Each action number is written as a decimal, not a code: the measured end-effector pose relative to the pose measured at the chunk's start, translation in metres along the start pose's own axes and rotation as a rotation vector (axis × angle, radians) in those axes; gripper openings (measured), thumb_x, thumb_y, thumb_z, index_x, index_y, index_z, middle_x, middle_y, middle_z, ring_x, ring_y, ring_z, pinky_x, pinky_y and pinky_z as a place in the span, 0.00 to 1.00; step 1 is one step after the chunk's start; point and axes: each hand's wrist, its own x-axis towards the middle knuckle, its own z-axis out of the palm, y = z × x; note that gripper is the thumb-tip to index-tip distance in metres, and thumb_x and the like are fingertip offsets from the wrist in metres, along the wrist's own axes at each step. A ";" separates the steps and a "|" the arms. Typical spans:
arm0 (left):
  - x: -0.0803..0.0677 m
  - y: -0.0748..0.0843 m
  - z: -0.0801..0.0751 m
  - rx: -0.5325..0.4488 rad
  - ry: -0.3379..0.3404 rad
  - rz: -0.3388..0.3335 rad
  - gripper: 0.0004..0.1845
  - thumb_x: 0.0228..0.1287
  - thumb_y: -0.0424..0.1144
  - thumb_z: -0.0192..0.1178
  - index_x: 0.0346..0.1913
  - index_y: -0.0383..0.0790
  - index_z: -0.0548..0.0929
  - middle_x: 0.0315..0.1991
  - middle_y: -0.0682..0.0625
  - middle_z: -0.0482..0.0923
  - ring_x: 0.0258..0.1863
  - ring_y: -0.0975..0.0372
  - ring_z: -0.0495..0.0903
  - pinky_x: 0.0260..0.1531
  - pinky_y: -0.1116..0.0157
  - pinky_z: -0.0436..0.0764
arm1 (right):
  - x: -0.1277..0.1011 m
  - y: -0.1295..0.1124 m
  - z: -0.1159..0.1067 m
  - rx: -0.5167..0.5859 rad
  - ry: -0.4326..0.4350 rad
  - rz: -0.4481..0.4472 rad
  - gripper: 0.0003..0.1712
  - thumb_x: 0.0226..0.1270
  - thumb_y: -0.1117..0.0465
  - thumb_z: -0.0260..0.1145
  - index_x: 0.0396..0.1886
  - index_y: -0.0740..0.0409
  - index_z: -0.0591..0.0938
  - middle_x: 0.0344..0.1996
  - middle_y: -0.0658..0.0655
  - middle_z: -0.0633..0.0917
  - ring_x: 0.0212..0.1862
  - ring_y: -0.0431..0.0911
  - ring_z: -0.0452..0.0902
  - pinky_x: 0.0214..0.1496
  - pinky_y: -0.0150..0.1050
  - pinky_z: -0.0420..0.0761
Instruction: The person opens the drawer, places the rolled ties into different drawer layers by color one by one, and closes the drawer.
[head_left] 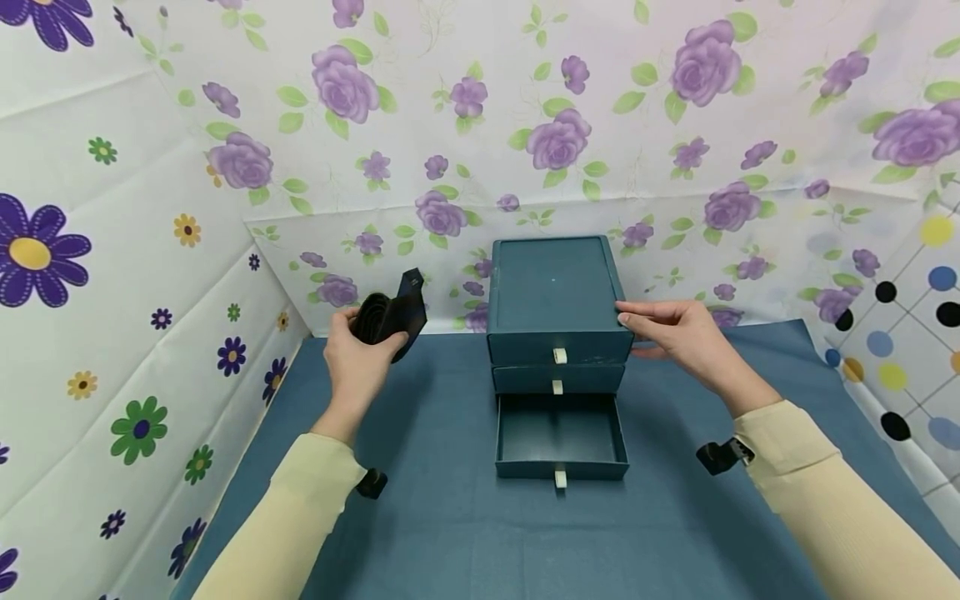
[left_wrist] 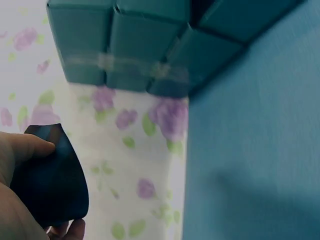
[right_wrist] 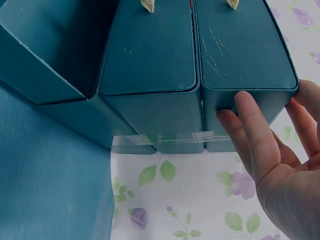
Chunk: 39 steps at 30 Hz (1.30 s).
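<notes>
Blue cloth (head_left: pixel 450 533) underneath; floral sheets (head_left: pixel 525 125) behind and beside.

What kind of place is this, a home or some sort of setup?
Probably a staged tabletop booth, not a lived-in room: floral sheets serve as walls, a blue cloth covers the surface, and a small drawer box stands alone.

Matt scuffed cardboard drawer box (head_left: pixel 555 292); smooth black strap (head_left: pixel 386 317); matt tablecloth (head_left: pixel 450 517)

The left hand (head_left: pixel 358 354) is raised with its fingers curled in a grip, while the right hand (head_left: pixel 678 333) (fingers straight, thumb on top) is held forward, both forearms extended.
</notes>
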 end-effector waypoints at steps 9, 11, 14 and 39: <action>-0.017 0.040 0.006 -0.090 -0.055 0.134 0.36 0.47 0.56 0.70 0.60 0.57 0.68 0.56 0.54 0.72 0.56 0.59 0.71 0.52 0.52 0.74 | -0.001 0.002 -0.003 -0.012 0.018 -0.016 0.28 0.61 0.42 0.63 0.59 0.47 0.78 0.66 0.48 0.71 0.67 0.46 0.66 0.48 0.44 0.82; -0.022 0.047 0.007 -0.106 -0.069 0.154 0.36 0.47 0.56 0.71 0.60 0.58 0.68 0.57 0.55 0.72 0.55 0.60 0.71 0.52 0.52 0.74 | -0.001 0.002 -0.003 -0.015 0.019 -0.017 0.28 0.61 0.42 0.63 0.59 0.47 0.78 0.65 0.48 0.71 0.67 0.46 0.66 0.48 0.43 0.82; -0.030 0.057 0.008 -0.138 -0.080 0.180 0.37 0.46 0.56 0.71 0.60 0.58 0.67 0.56 0.57 0.71 0.55 0.62 0.71 0.53 0.54 0.74 | 0.000 0.001 -0.002 -0.014 0.019 -0.016 0.28 0.60 0.42 0.63 0.58 0.46 0.78 0.65 0.47 0.72 0.66 0.45 0.67 0.49 0.44 0.82; -0.100 0.087 0.045 -0.293 -0.298 0.602 0.34 0.45 0.41 0.74 0.58 0.45 0.71 0.51 0.50 0.76 0.48 0.60 0.77 0.44 0.61 0.81 | 0.003 0.004 0.000 -0.001 0.013 -0.022 0.28 0.61 0.43 0.63 0.59 0.48 0.78 0.65 0.48 0.72 0.67 0.44 0.65 0.48 0.44 0.82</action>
